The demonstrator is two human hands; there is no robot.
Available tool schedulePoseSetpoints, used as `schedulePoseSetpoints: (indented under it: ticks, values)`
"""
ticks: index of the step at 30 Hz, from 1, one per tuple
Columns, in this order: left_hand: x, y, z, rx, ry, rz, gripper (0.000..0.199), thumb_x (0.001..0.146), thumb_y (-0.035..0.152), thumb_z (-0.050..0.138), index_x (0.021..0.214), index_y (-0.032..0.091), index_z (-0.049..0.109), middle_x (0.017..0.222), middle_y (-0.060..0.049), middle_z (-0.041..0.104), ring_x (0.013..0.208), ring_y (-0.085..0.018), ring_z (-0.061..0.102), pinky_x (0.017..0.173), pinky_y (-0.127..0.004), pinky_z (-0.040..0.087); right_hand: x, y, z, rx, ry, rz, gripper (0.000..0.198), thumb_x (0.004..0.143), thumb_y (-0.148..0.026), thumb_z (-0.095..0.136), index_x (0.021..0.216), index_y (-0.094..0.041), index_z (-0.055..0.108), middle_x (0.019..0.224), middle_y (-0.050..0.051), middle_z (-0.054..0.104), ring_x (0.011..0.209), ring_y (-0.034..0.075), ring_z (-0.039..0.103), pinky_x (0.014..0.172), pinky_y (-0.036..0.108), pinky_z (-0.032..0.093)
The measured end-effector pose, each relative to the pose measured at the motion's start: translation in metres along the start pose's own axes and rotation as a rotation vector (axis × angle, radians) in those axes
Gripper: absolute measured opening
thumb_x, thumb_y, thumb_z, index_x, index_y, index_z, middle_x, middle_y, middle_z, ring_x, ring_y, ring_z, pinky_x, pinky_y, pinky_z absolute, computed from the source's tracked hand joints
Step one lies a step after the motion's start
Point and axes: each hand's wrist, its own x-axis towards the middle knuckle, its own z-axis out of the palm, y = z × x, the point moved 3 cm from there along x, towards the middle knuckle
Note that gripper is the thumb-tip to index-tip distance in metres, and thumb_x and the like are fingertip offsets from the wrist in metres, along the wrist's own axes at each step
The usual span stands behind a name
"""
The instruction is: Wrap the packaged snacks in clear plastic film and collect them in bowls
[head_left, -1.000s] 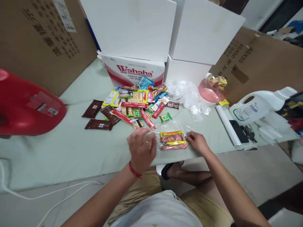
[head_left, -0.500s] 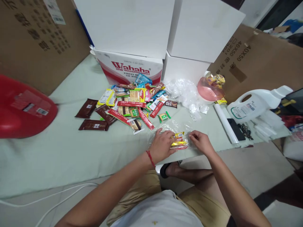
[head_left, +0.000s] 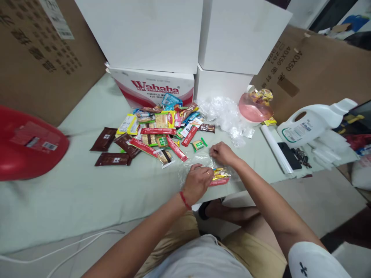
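A clear plastic bag lies near the front edge of the cloth-covered table, with yellow-wrapped snacks and a red snack stick inside it. My left hand is curled closed over the bag's left part, hiding some of the contents. At the bag's far edge, my right hand has its fingers pinched together on the film. Just beyond the hands sits a small green-wrapped biscuit. A pile of wrapped snacks spreads behind it, with brown packets at its left.
Crumpled clear bags lie beside a pink bowl. To the right are a white roll, a black phone and a white jug. White boxes stack behind; a red container stands left.
My right hand has moved left and away from me, from the bag's right side to its far edge. My left hand stays on the bag, its fingers more curled.
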Motion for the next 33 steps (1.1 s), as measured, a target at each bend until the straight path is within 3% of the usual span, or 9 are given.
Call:
schedulePoseSetpoints:
  ticks: [3, 6, 10, 15, 23, 25, 28, 30, 33]
  values:
    - [0.006, -0.004, -0.002, -0.033, 0.02, -0.119, 0.015, 0.098, 0.016, 0.055, 0.093, 0.023, 0.066, 0.093, 0.0, 0.077, 0.089, -0.018, 0.07, 0.092, -0.038, 0.046, -0.015, -0.001, -0.014, 0.142, 0.047, -0.09, 0.009, 0.093, -0.018, 0.061, 0.092, -0.017, 0.07, 0.087, 0.003, 0.063, 0.075, 0.016, 0.057, 0.074, 0.026, 0.042]
    - [0.01, -0.005, -0.001, -0.031, 0.018, -0.166, 0.013, 0.093, 0.011, 0.057, 0.09, 0.023, 0.063, 0.091, 0.0, 0.074, 0.088, -0.019, 0.069, 0.086, -0.036, 0.047, -0.046, -0.008, -0.024, 0.155, 0.137, -0.236, 0.01, 0.097, -0.018, 0.058, 0.093, -0.018, 0.068, 0.093, 0.004, 0.058, 0.078, 0.015, 0.057, 0.074, 0.025, 0.042]
    - [0.008, -0.003, 0.002, 0.016, 0.113, -0.226, 0.015, 0.088, 0.012, 0.061, 0.099, 0.022, 0.059, 0.1, -0.004, 0.069, 0.092, -0.022, 0.065, 0.083, -0.036, 0.049, -0.092, -0.017, -0.009, 0.114, 0.149, -0.365, 0.022, 0.103, -0.018, 0.047, 0.111, -0.02, 0.068, 0.094, 0.004, 0.055, 0.081, 0.016, 0.057, 0.072, 0.025, 0.043]
    - [-0.003, -0.001, 0.0, 0.125, 0.319, -0.319, 0.049, 0.084, 0.02, 0.069, 0.13, 0.018, 0.053, 0.119, -0.013, 0.062, 0.114, -0.03, 0.059, 0.097, -0.046, 0.046, -0.119, -0.02, 0.024, 0.121, 0.075, -0.462, 0.046, 0.102, -0.013, 0.043, 0.144, -0.025, 0.058, 0.1, 0.006, 0.056, 0.084, 0.017, 0.057, 0.073, 0.026, 0.047]
    - [-0.01, -0.027, -0.043, 0.096, 0.165, -0.328, 0.095, 0.077, 0.03, 0.076, 0.161, 0.018, 0.034, 0.12, -0.013, 0.054, 0.113, -0.031, 0.053, 0.101, -0.048, 0.047, -0.116, -0.027, 0.036, 0.037, 0.042, -0.319, 0.043, 0.098, -0.013, 0.047, 0.129, -0.031, 0.072, 0.093, 0.003, 0.054, 0.08, 0.017, 0.047, 0.073, 0.025, 0.042]
    - [-0.006, -0.034, -0.057, 0.155, 0.159, -0.362, 0.089, 0.072, 0.025, 0.078, 0.155, 0.019, 0.047, 0.12, -0.014, 0.054, 0.114, -0.033, 0.052, 0.102, -0.052, 0.046, -0.117, -0.028, 0.038, 0.032, 0.041, -0.301, 0.038, 0.1, -0.016, 0.049, 0.125, -0.031, 0.074, 0.093, 0.003, 0.054, 0.081, 0.017, 0.047, 0.073, 0.025, 0.041]
    - [-0.003, -0.04, -0.069, 0.172, 0.099, -0.28, 0.037, 0.074, 0.018, 0.073, 0.111, 0.025, 0.077, 0.127, -0.012, 0.057, 0.125, -0.035, 0.049, 0.107, -0.056, 0.043, -0.118, -0.027, 0.04, 0.03, 0.056, -0.286, 0.034, 0.103, -0.02, 0.048, 0.121, -0.031, 0.074, 0.095, 0.004, 0.056, 0.084, 0.018, 0.049, 0.074, 0.026, 0.039]
    - [-0.008, -0.043, -0.072, 0.073, -0.013, -0.112, 0.021, 0.079, 0.01, 0.062, 0.083, 0.025, 0.076, 0.12, -0.007, 0.064, 0.127, -0.029, 0.052, 0.108, -0.05, 0.044, -0.118, -0.026, 0.041, 0.046, 0.062, -0.282, 0.033, 0.103, -0.02, 0.048, 0.118, -0.03, 0.075, 0.095, 0.004, 0.056, 0.084, 0.018, 0.049, 0.074, 0.026, 0.038]
    - [-0.035, -0.054, -0.081, -0.003, -0.172, 0.068, 0.03, 0.074, 0.0, 0.05, 0.068, 0.024, 0.068, 0.097, -0.003, 0.072, 0.117, -0.02, 0.061, 0.103, -0.04, 0.048, -0.118, -0.026, 0.041, 0.06, 0.062, -0.281, 0.036, 0.101, -0.015, 0.047, 0.116, -0.03, 0.076, 0.095, 0.004, 0.055, 0.083, 0.018, 0.048, 0.074, 0.026, 0.037]
